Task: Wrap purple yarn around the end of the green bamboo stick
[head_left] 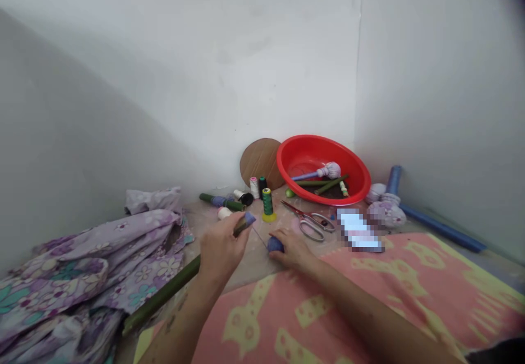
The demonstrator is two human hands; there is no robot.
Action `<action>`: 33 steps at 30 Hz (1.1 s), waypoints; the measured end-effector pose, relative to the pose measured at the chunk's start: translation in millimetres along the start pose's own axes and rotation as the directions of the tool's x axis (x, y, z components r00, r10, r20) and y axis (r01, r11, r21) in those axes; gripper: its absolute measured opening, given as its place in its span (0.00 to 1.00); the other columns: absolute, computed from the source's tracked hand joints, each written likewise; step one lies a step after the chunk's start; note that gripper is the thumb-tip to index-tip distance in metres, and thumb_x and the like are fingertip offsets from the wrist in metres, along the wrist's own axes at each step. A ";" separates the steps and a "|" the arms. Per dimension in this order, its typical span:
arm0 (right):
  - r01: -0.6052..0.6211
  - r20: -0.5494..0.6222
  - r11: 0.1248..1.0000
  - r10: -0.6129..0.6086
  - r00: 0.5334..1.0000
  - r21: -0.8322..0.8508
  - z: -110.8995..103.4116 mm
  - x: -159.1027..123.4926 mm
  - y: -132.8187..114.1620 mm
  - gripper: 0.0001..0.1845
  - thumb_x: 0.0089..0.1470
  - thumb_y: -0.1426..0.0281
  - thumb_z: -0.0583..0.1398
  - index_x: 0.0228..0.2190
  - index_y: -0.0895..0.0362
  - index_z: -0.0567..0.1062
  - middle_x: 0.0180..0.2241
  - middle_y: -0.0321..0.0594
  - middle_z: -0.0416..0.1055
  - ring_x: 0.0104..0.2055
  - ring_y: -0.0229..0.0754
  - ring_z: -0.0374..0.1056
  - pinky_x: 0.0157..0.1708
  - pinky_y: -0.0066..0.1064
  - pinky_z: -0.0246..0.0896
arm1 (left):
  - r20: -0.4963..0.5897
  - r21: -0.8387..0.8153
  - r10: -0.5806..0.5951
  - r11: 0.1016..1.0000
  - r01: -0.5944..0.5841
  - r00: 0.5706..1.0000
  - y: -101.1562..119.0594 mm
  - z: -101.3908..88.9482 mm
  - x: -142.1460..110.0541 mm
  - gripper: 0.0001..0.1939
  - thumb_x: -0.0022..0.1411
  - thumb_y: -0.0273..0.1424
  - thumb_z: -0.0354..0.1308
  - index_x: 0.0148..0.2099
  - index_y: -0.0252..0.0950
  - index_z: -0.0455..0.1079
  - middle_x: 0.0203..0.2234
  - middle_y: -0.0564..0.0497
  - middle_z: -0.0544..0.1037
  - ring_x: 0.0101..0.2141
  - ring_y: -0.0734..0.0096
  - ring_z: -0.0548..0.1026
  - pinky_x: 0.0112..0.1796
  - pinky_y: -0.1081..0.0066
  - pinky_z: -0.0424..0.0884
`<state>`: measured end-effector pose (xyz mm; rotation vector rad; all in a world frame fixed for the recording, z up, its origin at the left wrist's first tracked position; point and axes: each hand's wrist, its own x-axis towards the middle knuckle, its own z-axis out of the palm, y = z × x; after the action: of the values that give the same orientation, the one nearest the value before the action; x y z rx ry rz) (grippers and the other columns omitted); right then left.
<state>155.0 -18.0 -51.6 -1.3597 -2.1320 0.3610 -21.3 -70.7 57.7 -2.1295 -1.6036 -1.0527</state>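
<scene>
My left hand [221,246] is closed around a green bamboo stick [164,293], which slants from the lower left up to the middle of the table. Blue-purple wrapping [249,219] covers the stick's upper end, just beyond my fingers. In my right hand [292,249], fingers curl over a small ball of blue thread [275,244]. A thin strand stretches between the ball and the stick's wrapped end. A green thread spool [267,202] on a yellow base stands behind my hands. To its right lie scissors [311,220], partly open.
A tilted red basin [365,189] holds sticks and a cloth-headed stick. Beside it are a round wooden board [260,161], more spools [254,187] and another bamboo piece [223,202]. Floral fabric [139,243] is heaped left; a pink-yellow cloth [369,293], a phone [359,230] and cloth-headed sticks [388,205] lie right.
</scene>
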 end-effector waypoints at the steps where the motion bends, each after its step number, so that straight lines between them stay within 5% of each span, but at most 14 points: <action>1: -0.020 -0.019 1.000 0.020 1.000 0.002 1.7 0.4 1.4 0.27 0.41 0.64 0.58 0.46 0.56 0.64 0.44 0.45 0.62 0.46 0.45 0.57 0.45 0.33 0.50 | -0.008 -0.034 -0.025 0.999 0.025 1.000 2.9 -4.2 -1.9 0.14 0.51 0.37 0.52 0.40 0.39 0.67 0.31 0.52 0.75 0.31 0.69 0.72 0.30 0.74 0.63; 10: 0.013 -0.189 0.994 -0.034 0.981 -0.110 2.1 -0.8 14.0 0.17 0.53 0.72 0.46 0.43 0.54 0.67 0.46 0.39 0.62 0.47 0.40 0.56 0.44 0.30 0.51 | 0.208 -0.493 -0.152 0.837 0.237 0.966 24.4 -48.8 -25.4 0.14 0.47 0.35 0.54 0.38 0.35 0.68 0.28 0.52 0.75 0.29 0.71 0.72 0.30 0.74 0.67; 16: -0.095 -0.268 0.992 0.068 0.961 -0.089 -0.7 -1.6 18.0 0.24 0.46 0.81 0.46 0.43 0.55 0.67 0.44 0.40 0.64 0.46 0.40 0.57 0.42 0.29 0.53 | 0.115 -0.666 -0.287 0.688 0.288 0.951 29.1 -86.9 -27.8 0.18 0.41 0.32 0.60 0.37 0.33 0.68 0.26 0.51 0.75 0.27 0.72 0.71 0.26 0.75 0.68; 20: 0.040 -0.209 0.995 -0.057 0.976 -0.086 -12.1 -9.0 8.5 0.30 0.36 0.84 0.47 0.44 0.56 0.66 0.46 0.39 0.61 0.48 0.41 0.54 0.46 0.32 0.49 | 0.106 -0.688 -0.304 0.665 0.290 0.947 30.6 -91.7 -26.2 0.17 0.40 0.33 0.60 0.36 0.33 0.69 0.23 0.53 0.74 0.22 0.77 0.69 0.21 0.79 0.65; 24: 0.271 -0.013 0.955 -0.275 0.961 -0.123 -22.7 -21.0 -4.6 0.32 0.33 0.78 0.52 0.46 0.55 0.63 0.50 0.41 0.56 0.51 0.45 0.50 0.48 0.36 0.43 | 0.202 -0.704 -0.315 0.612 0.361 0.927 39.6 -89.1 -26.1 0.17 0.41 0.33 0.59 0.36 0.31 0.68 0.18 0.55 0.71 0.18 0.80 0.66 0.19 0.80 0.63; 28: 0.292 0.096 0.942 -0.279 0.955 -0.166 -23.3 -31.5 -5.8 0.35 0.34 0.70 0.58 0.48 0.53 0.60 0.53 0.43 0.50 0.52 0.49 0.46 0.48 0.39 0.41 | 0.215 -0.718 -0.341 0.580 0.385 0.915 46.2 -89.9 -29.1 0.17 0.41 0.33 0.59 0.36 0.30 0.68 0.16 0.56 0.70 0.17 0.81 0.65 0.20 0.80 0.62; 33: 0.287 0.035 0.937 -0.285 0.958 -0.199 -12.2 -30.3 2.8 0.25 0.40 0.68 0.58 0.44 0.51 0.65 0.51 0.42 0.53 0.51 0.47 0.49 0.47 0.37 0.45 | 0.281 -0.755 -0.320 0.508 0.414 0.905 44.9 -88.9 -36.4 0.18 0.41 0.33 0.59 0.37 0.30 0.67 0.17 0.55 0.70 0.18 0.80 0.65 0.21 0.78 0.62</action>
<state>173.9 -44.8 -53.1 -1.1282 -2.3818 0.0308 -18.6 -166.2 103.6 -2.4011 -1.9184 -2.2130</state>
